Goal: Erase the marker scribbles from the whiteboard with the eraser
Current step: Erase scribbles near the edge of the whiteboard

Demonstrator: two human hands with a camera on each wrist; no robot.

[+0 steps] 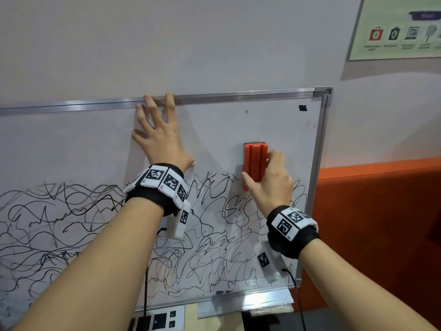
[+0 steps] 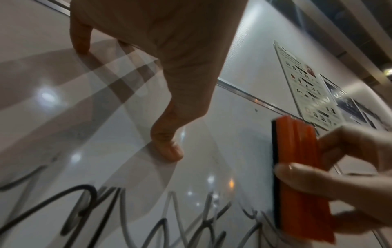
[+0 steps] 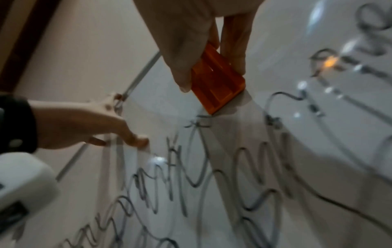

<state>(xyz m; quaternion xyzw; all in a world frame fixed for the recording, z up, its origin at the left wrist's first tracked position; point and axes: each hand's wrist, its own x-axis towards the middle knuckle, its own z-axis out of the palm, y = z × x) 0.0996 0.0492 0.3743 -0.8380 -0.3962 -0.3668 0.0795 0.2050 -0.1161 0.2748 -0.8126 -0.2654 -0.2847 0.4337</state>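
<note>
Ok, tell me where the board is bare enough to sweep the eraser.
Bare: the band of whiteboard under the top frame, between the left hand and the eraser gripped by the right hand. Crowded: black scribbles fill the lower half.

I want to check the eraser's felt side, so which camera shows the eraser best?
The left wrist view: the eraser appears side-on, its dark felt edge against the whiteboard. The head view shows only its orange ribbed back in the right hand. The right wrist view is blurred, fingers covering part.
</note>
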